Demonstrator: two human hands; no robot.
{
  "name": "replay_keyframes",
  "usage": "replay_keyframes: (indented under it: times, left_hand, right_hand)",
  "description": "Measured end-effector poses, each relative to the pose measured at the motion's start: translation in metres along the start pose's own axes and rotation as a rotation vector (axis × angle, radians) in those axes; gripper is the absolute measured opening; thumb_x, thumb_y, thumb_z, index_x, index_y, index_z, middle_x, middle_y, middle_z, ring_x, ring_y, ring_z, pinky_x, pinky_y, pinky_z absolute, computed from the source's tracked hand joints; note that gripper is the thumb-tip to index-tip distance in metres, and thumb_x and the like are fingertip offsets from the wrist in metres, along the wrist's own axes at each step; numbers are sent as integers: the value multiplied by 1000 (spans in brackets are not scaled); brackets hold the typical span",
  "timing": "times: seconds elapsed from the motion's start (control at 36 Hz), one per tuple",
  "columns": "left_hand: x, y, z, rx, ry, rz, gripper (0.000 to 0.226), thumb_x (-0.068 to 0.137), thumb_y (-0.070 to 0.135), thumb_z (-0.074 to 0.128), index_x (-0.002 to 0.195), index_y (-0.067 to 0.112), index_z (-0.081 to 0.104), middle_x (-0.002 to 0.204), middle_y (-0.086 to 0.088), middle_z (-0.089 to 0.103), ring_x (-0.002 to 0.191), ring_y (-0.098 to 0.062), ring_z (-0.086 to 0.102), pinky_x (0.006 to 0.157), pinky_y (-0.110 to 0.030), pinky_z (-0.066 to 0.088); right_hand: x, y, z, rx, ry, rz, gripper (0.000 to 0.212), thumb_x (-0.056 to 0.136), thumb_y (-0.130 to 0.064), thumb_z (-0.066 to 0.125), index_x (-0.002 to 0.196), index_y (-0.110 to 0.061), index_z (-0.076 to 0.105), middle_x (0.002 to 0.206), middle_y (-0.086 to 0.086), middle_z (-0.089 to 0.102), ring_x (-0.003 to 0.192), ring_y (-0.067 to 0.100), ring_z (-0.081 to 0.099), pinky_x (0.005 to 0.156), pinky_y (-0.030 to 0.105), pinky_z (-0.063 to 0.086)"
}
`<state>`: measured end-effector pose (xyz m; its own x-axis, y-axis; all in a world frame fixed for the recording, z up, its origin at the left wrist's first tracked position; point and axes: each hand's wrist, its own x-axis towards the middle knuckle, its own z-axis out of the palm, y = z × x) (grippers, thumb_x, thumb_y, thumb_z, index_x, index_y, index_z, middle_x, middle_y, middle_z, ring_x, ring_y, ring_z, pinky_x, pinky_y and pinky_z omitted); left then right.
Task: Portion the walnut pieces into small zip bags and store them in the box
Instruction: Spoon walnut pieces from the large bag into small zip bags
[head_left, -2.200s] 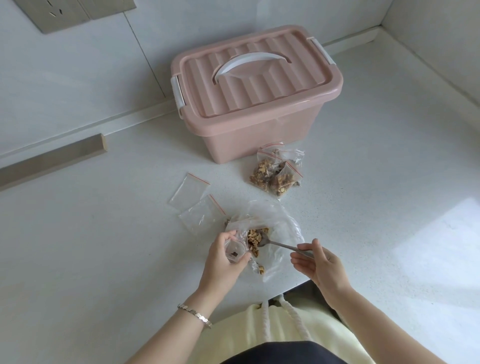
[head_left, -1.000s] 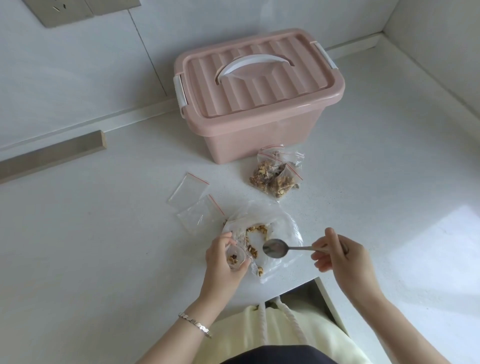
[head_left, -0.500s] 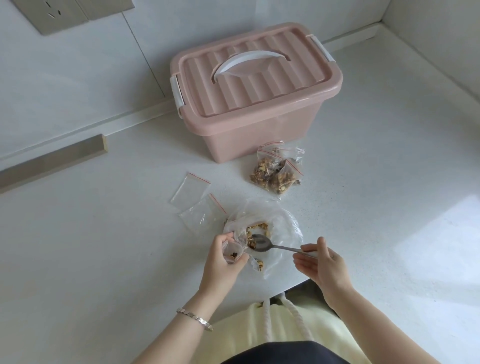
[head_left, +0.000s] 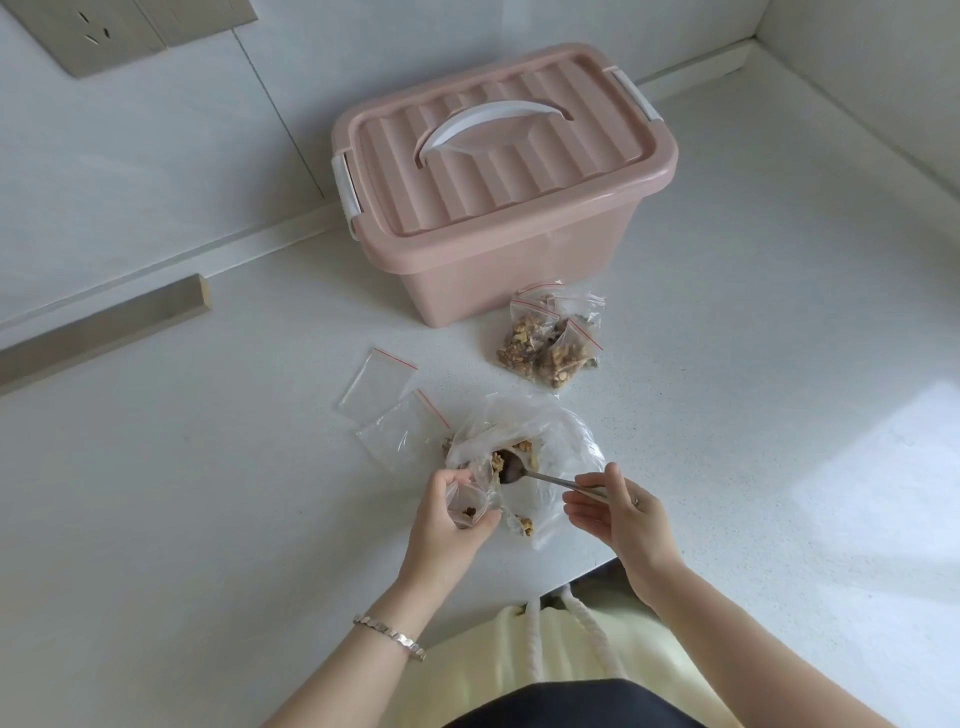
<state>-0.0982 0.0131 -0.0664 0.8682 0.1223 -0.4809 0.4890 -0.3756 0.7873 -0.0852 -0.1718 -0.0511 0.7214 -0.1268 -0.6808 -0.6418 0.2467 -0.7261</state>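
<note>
My left hand (head_left: 441, 530) grips a small zip bag (head_left: 466, 501) held open, with a few walnut pieces at its bottom. My right hand (head_left: 621, 512) pinches the handle of a metal spoon (head_left: 524, 473). The spoon's bowl lies among the walnut pieces (head_left: 506, 457) inside a large clear plastic bag (head_left: 561, 467) on the counter. Filled small bags (head_left: 550, 345) lie piled in front of the pink box (head_left: 498, 192), whose lid is on. Two empty zip bags (head_left: 382, 397) lie flat to the left of the large bag.
The white counter (head_left: 208, 493) meets a white wall at the back and another on the right. A wooden strip (head_left: 104, 322) lies along the back left. A wall socket (head_left: 93, 36) sits top left. The counter's front edge runs just below my hands.
The spoon was lifted out to the right of the small bag, then went back down into the large bag's walnuts. My left hand kept the small bag open in place.
</note>
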Motion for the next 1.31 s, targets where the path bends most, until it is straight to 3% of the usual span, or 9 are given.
replay_keyframes:
  times: [0.19, 0.33, 0.42, 0.53, 0.72, 0.86, 0.94, 1.11, 1.31]
  left_hand:
    - [-2, 1, 1, -9, -14, 8, 34, 80, 13, 69, 102, 24, 45, 127, 10, 46, 62, 31, 43, 59, 5, 35]
    - [-4, 1, 0, -4, -32, 2, 35, 80, 15, 69, 101, 29, 45, 121, 13, 47, 70, 30, 44, 60, 3, 37]
    - [-3, -2, 0, 32, -32, 41, 35, 79, 15, 70, 98, 30, 45, 123, 11, 48, 96, 14, 47, 68, 2, 37]
    - [-3, -3, 3, 71, -26, 65, 35, 78, 15, 70, 100, 26, 44, 116, 2, 47, 109, -8, 47, 73, 3, 34]
    - [-4, 5, 6, 32, -8, 112, 42, 78, 13, 71, 90, 37, 38, 105, 11, 43, 100, 0, 47, 79, -9, 41]
    - [-4, 11, 7, 25, 0, 109, 44, 79, 15, 70, 110, 24, 40, 103, 11, 41, 99, -4, 45, 67, 5, 36]
    - [-4, 13, 7, 11, 9, 98, 48, 79, 15, 70, 117, 20, 40, 112, 6, 38, 98, -4, 45, 67, 6, 35]
    - [-5, 12, 7, 6, 19, 129, 44, 79, 13, 70, 105, 29, 38, 99, 14, 39, 101, -6, 44, 69, 4, 35]
    - [-4, 6, 3, -13, 89, 135, 41, 78, 11, 71, 93, 33, 39, 102, 7, 42, 98, -6, 46, 68, 4, 35]
  right_hand:
    - [2, -1, -23, 205, -36, 168, 42, 98, -31, 36, 91, 1, 61, 82, 22, 68, 67, 22, 66, 59, 23, 57]
    - [0, -5, -37, 187, -58, 147, 41, 98, -32, 35, 90, 0, 61, 78, 19, 69, 62, 19, 67, 57, 23, 57]
    - [-4, -13, -44, 117, -61, 93, 42, 98, -33, 34, 89, -1, 61, 77, 19, 69, 64, 21, 66, 58, 23, 57]
    - [-10, -31, -48, 23, -54, 22, 44, 97, -34, 35, 90, -1, 62, 76, 18, 70, 65, 22, 65, 59, 23, 57]
    - [-29, -62, -38, -129, -66, -147, 46, 96, -35, 36, 85, -2, 65, 73, 16, 71, 61, 20, 67, 57, 23, 57]
    - [-45, -70, -18, -258, -114, -271, 44, 94, -32, 37, 80, -2, 67, 69, 15, 71, 60, 23, 66, 58, 24, 56]
    - [-55, -68, -9, -401, -149, -374, 43, 81, -43, 42, 77, -10, 69, 69, 7, 71, 61, 20, 66, 61, 23, 55]
    - [-64, -66, -9, -570, -177, -585, 49, 76, -70, 39, 73, -30, 67, 74, -10, 70, 64, 5, 64, 63, 13, 49]
    - [-43, -64, -22, -508, 34, -510, 37, 80, -46, 41, 73, -21, 67, 64, 1, 69, 58, 12, 63, 62, 25, 53]
